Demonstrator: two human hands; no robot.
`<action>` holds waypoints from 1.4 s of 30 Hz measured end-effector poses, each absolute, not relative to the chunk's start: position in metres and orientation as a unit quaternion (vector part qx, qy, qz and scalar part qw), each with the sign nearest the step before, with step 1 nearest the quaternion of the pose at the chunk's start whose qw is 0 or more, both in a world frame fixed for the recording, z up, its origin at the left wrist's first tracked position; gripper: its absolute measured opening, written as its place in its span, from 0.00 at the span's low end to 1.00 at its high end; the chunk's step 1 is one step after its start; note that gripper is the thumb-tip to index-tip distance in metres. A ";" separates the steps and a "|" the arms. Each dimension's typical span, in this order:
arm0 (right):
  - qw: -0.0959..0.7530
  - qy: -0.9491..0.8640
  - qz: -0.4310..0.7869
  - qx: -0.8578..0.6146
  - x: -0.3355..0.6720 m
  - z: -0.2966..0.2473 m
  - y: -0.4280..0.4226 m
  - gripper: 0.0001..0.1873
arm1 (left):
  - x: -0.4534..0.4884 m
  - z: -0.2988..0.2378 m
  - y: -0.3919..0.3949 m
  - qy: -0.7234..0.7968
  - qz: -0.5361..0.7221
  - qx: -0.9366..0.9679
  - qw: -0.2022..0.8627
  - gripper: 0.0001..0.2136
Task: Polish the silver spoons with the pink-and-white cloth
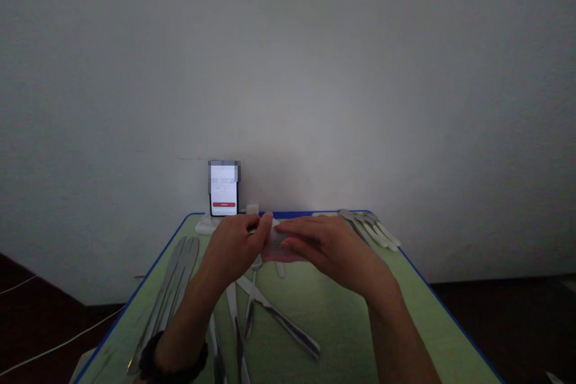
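Observation:
My left hand (238,247) grips a thin, pale pink cloth or tissue (282,252) above the far part of the table. From the other side my right hand (321,241) has its fingers over the cloth and its thumb beneath, closed on it. Whether something lies inside the folds is hidden. Below the hands are a table knife (288,323) lying aslant, a spoon (251,306) with its bowl partly covered by my left hand, and another knife (234,324) pointing away from me.
Several long metal knives (166,294) lie along the left side of the green table (342,324). White-handled cutlery (378,233) rests at the far right corner. A phone (224,192) stands on a white stand (206,226) against the wall, beside a small white block (252,209).

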State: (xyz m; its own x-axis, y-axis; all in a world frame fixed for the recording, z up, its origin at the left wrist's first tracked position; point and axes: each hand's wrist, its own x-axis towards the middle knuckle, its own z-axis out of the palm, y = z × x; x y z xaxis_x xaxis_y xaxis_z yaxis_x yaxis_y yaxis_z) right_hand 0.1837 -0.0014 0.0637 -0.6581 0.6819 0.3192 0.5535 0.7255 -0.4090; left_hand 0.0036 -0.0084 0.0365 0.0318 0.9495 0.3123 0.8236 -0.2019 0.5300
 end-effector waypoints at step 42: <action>0.184 -0.879 0.129 -0.420 0.173 0.071 -0.016 0.14 | 0.013 0.042 -0.017 0.557 0.336 0.747 0.135 0.18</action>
State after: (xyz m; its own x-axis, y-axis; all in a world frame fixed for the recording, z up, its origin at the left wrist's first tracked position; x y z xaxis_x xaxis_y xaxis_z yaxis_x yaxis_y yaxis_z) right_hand 0.1735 -0.0158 0.0709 -0.5796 0.7861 0.2149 0.6909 0.6138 -0.3820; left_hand 0.0132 -0.0169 0.0422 0.1540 0.9235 0.3514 0.7418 -0.3430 0.5762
